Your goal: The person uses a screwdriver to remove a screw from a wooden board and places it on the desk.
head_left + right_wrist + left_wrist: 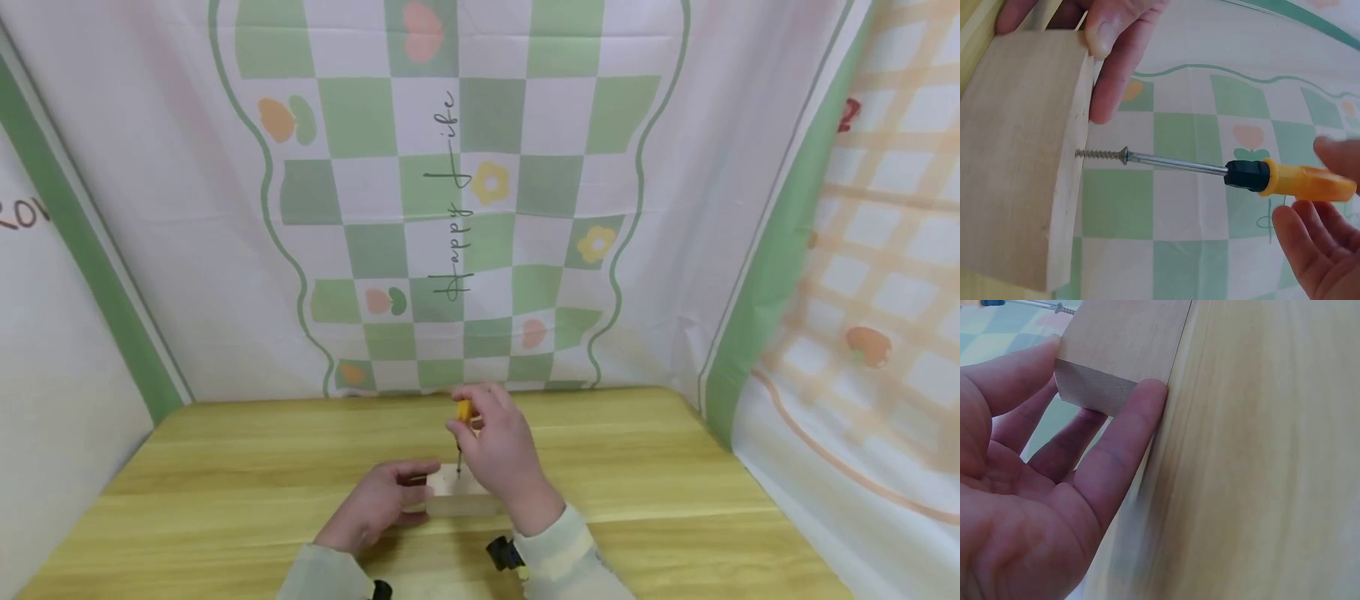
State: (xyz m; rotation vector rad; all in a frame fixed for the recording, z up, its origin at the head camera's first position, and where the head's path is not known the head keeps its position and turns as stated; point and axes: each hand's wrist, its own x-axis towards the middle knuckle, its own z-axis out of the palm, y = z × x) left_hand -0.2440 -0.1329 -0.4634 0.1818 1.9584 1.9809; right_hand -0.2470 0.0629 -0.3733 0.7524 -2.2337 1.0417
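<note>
On the table a pale wooden block lies flat, its left end held by my left hand. In the left wrist view the thumb and fingers spread around that end of the block. A threaded screw stands upright in the block's top face, most of its thread showing. The screwdriver, with a yellow and black handle and metal shaft, meets the screw's head in line with it. My right hand holds the handle from above; in the right wrist view its thumb and fingers lie around the handle's end.
The wood-grain table extends around the block. Behind it hangs a green-and-white checked cloth, close to the table's back edge. Another cloth with an orange check hangs at the right. A black wrist camera sits by the right sleeve.
</note>
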